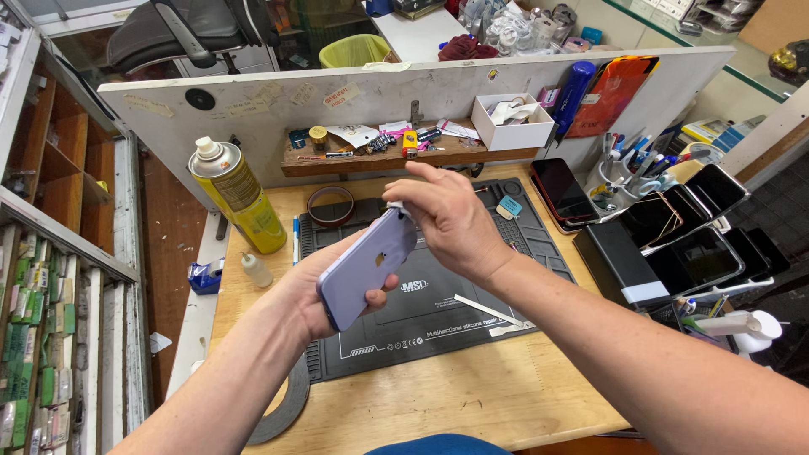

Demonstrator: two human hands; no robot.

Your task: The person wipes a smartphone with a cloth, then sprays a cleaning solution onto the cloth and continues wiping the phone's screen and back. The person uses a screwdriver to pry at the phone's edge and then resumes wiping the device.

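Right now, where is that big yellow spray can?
In the head view, the yellow spray can stands upright at the left rear of the wooden bench, left of the dark repair mat, with a small white bottle just in front.

The lilac smartphone (367,265) is turned with its smooth back side to the camera and is tilted, its top end pointing up and to the right. It is lifted above the dark repair mat, with its lower end in the palm and its top corner between fingertips.
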